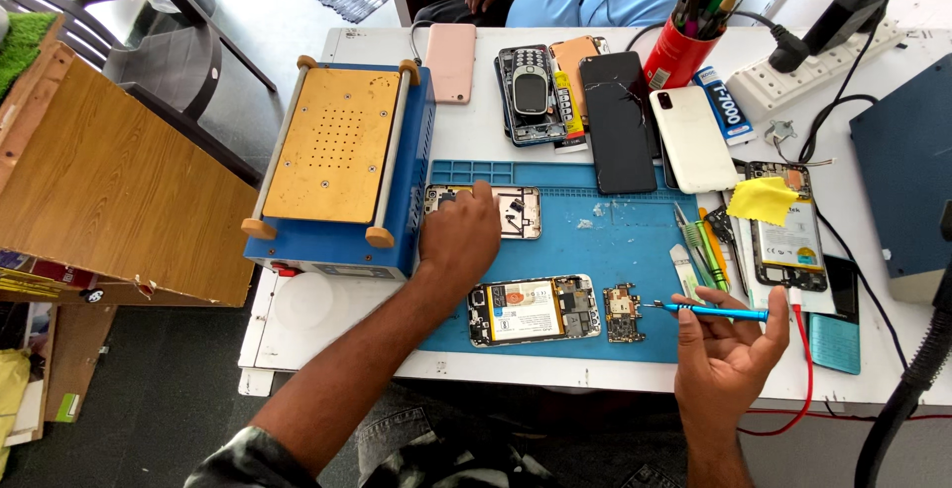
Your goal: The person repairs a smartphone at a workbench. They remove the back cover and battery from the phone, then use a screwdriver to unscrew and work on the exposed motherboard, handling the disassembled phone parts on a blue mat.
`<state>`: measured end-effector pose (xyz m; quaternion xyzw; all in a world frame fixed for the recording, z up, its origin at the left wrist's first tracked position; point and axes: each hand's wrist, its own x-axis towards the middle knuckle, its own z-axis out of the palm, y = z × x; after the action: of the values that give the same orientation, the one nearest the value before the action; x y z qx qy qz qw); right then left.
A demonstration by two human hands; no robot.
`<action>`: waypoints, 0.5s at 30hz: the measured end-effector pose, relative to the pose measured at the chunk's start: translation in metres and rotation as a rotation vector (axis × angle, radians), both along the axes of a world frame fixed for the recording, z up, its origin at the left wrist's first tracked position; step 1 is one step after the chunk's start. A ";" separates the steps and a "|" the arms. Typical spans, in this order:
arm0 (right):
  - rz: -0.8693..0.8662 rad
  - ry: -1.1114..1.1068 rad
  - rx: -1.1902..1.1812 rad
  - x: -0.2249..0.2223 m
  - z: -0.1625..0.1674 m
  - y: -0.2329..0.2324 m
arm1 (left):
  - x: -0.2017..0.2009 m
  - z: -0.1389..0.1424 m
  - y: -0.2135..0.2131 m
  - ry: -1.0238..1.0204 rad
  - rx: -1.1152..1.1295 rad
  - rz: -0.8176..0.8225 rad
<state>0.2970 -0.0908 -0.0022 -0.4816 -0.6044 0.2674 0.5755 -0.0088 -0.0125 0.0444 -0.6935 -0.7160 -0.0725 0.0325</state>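
Left hand (458, 235): I see it reached forward and laid palm-down on the phone frame (496, 211) at the far edge of the blue mat (615, 250); fingers spread flat on it, pressing, not closed round anything.
Right hand (724, 354): palm up near the worktop (327, 319) front edge; fingers curled loosely about a blue screwdriver (714, 311), tip pointing left.
Phone frame: stripped shell, lying flat under the left fingers, just right of the blue heating plate machine (337, 166).
Opened phone (534, 310): back off, battery showing, between the two hands, near the left forearm.
Circuit board (623, 311): loose, just beyond the screwdriver tip, touching nothing I can make out.
Tweezers and tools (699, 250): laid out just ahead of the right fingers.
Step in hand, as I judge it: steadying the frame while the driver waits.
Next move calls for: bringing the driver tip across to the frame, keeping the frame pinned flat; small screws are too fine for me to see.
Beyond: several phones (620, 121), a red pen cup (679, 52), another person seated.
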 end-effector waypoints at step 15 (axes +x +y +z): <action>0.086 0.053 0.009 -0.062 0.010 -0.030 | -0.056 -0.005 -0.147 -0.385 0.093 -0.403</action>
<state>0.2345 -0.1212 0.0074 -0.4455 -0.6101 0.3020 0.5815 -0.0645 -0.1592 0.0398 -0.7931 -0.5527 -0.2405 -0.0875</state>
